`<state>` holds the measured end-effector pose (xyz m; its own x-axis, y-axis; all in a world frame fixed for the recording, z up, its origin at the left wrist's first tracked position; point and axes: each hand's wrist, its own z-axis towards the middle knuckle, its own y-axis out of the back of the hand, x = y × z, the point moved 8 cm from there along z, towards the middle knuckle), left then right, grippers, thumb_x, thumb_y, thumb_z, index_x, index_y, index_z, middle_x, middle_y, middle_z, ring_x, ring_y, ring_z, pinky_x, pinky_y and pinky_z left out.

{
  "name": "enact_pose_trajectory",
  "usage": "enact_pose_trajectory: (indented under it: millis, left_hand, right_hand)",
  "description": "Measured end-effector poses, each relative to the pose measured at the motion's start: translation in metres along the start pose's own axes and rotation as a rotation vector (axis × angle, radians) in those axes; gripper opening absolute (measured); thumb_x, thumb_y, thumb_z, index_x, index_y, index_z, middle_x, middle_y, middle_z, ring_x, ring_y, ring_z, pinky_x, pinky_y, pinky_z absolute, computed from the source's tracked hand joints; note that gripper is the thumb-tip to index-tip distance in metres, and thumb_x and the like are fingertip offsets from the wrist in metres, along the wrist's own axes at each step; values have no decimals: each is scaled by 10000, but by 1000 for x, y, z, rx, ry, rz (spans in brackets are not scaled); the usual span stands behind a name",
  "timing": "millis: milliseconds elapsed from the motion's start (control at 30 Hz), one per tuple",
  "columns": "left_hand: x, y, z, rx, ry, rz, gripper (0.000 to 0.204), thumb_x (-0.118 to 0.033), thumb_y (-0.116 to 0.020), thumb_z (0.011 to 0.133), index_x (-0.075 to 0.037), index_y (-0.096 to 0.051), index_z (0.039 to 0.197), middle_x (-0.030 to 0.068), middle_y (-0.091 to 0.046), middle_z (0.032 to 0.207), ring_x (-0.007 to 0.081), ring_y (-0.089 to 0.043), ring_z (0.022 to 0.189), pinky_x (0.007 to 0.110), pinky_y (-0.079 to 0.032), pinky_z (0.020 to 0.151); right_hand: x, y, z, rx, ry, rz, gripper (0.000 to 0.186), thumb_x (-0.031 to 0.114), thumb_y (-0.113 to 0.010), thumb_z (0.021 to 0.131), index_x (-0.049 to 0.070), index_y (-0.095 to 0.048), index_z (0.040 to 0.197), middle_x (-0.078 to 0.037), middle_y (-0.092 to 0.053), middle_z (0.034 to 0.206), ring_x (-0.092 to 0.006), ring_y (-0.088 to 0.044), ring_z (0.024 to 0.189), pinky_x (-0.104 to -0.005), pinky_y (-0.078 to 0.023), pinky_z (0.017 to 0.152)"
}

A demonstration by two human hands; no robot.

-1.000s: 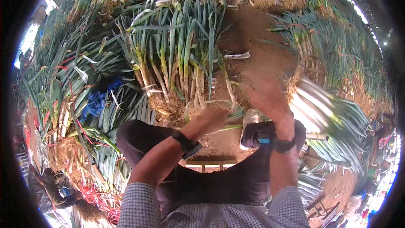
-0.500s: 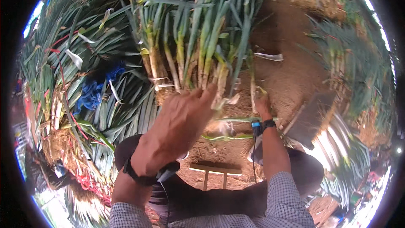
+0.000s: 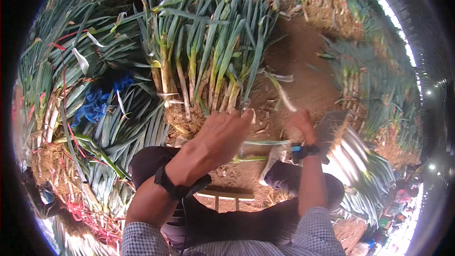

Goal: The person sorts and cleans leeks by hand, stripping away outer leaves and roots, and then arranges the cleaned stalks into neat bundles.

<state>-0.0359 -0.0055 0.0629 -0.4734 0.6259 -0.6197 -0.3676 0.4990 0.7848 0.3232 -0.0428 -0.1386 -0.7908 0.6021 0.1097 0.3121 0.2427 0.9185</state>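
One-handed, gripping a loose green onion stalk [image 3: 285, 97] by its pale lower end in the right hand [image 3: 302, 124], over bare soil [image 3: 310, 64] just right of the rooted green onion clump [image 3: 212, 64]. Holding the left hand [image 3: 208, 143] bent near the clump's roots [image 3: 182, 121] — cannot tell whether grasping anything. Probably light, crisp at the shank, limp and easily torn in the leaf — best held low.

White stems [image 3: 351, 152] look smooth and glossy, soil [image 3: 297, 47] rough, sleeve [image 3: 316, 233] matt cloth.

The leek bunch [image 3: 192, 64] stands beyond the left hand [image 3: 208, 140], left of the single leek [image 3: 285, 98].
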Motion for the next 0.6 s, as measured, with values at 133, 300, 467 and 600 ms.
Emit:
enact_pose_trajectory:
  millis: [133,300,467,600]
  left_hand:
    - [1,-27,0,27,-63,44,285,-158,-604,884,15,-514,1092,217,-640,802,390,-651,810,491,-510,668]
    - [-9,-43,-1,-89,-238,147,185,-193,-593,885,-10,-615,869,184,-666,801,364,-666,738,444,-531,622]
    - [-16,-58,5,28,-208,44,273,-266,-587,911,-25,-608,1036,184,-683,860,378,-663,837,474,-525,704]
    - [-57,-48,21,59,-233,-185,386,-301,-567,938,-23,-584,1205,212,-689,935,376,-665,881,471,-525,763]
  right_hand:
    - [37,219,-67,-457,205,-205,369,286,-608,838,24,-681,1087,-258,-651,1096,-409,-619,1056,-461,-491,919]
    - [75,392,-211,-629,336,-102,361,230,-607,846,50,-674,1152,-226,-650,1147,-392,-617,1075,-429,-478,957]
    - [64,453,-336,-830,446,-21,331,191,-620,875,-16,-666,1129,-219,-675,1117,-325,-648,1044,-382,-489,914]
    - [29,491,-422,-1065,470,110,312,171,-628,887,-22,-663,1130,-202,-680,1119,-265,-651,1017,-351,-497,887]
